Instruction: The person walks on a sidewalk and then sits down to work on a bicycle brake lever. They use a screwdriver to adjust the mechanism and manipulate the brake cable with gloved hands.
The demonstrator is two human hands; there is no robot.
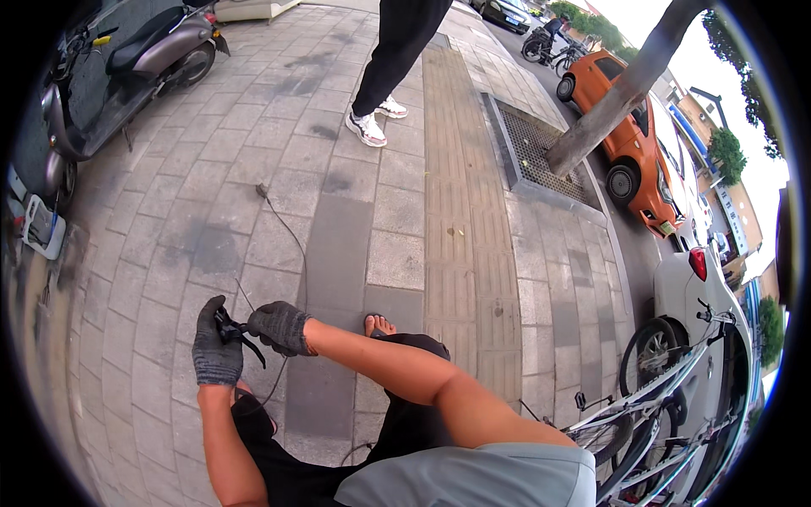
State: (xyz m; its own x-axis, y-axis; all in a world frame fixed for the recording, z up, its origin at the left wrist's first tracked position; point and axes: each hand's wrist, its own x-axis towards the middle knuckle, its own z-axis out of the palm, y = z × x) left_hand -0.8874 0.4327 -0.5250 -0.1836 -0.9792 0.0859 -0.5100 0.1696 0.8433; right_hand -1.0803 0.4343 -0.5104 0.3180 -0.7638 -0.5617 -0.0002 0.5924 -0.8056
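Observation:
My left hand (216,355), in a grey knit glove, grips a small black lever assembly (230,329), its curved blade hanging down to the right. Just right of it my right hand (282,328), similarly gloved, is closed; what its fingers pinch is hidden. A thin wire (244,290) sticks up between the hands. A dark cable (297,234) lies on the paving, with a small dark piece (262,191) at its far end, and more cable runs below my hands, beside my sandalled feet.
A person's legs (384,72) stand ahead on the paving (393,258). A scooter (144,55) and white container (42,232) are left. Right are a tree (608,106) in a grate, parked orange (629,144) and white (676,287) cars, and bicycles (650,355). A distant cyclist (553,38) is on the road.

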